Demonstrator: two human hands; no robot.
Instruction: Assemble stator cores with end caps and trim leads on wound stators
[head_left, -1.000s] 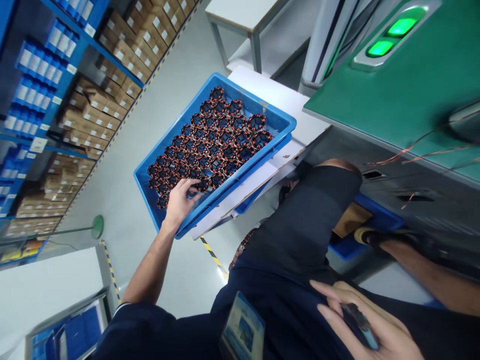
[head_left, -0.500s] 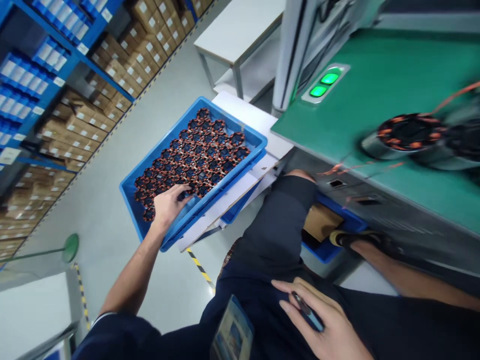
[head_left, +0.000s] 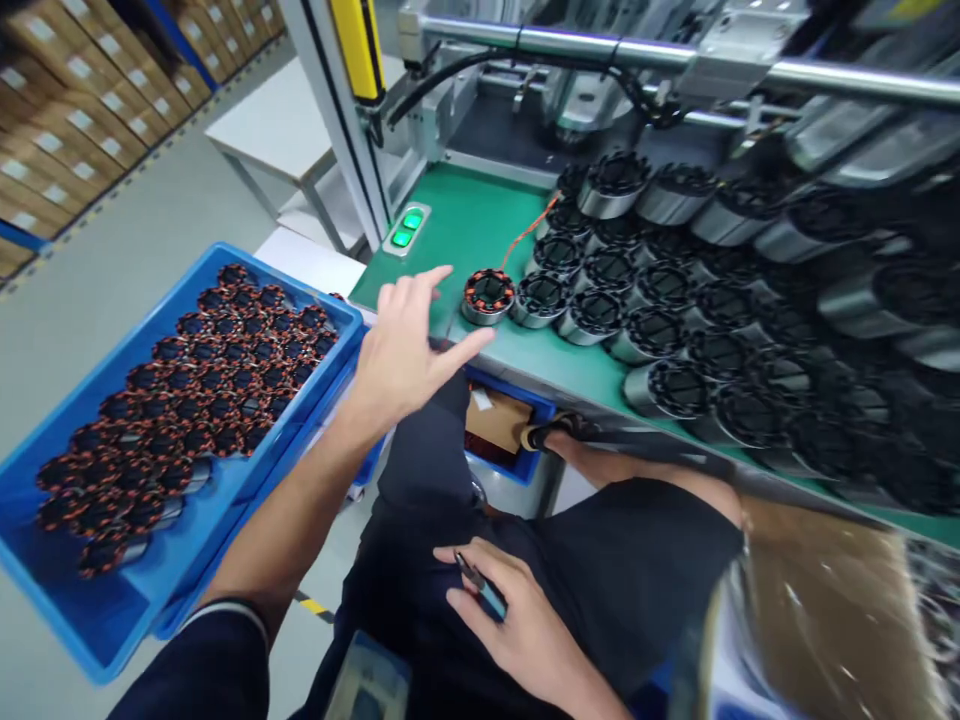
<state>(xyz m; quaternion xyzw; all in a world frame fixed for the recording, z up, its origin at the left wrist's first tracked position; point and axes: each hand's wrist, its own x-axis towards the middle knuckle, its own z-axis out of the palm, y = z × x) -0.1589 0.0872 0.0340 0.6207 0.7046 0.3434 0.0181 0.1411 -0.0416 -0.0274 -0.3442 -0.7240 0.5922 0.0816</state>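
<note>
My left hand [head_left: 401, 340] reaches over the front edge of the green bench with thumb and fingers spread, holding nothing. Close to its fingertips stands a motor stator wound with copper wire [head_left: 488, 296], an orange lead [head_left: 529, 232] trailing up behind it. Beside that one, several stators with bare black tops [head_left: 541, 297] sit in rows. Low over my lap, my right hand [head_left: 517, 625] is closed around a small slim tool [head_left: 484, 588] with a dark tip and blue-grey handle; its exact kind is unclear.
A blue bin [head_left: 255, 490] of copper-wound stators stands at left, below bench height. On the green bench [head_left: 450, 210] a panel with two lit green buttons [head_left: 407, 230] lies near a metal post. Machine rails [head_left: 555, 40] cross behind. A cardboard piece [head_left: 499, 420] lies beneath.
My left hand has left the stators in the blue bin and moved right to the bench, now with spread fingers. The view has turned right. My right hand still grips the slim tool.
</note>
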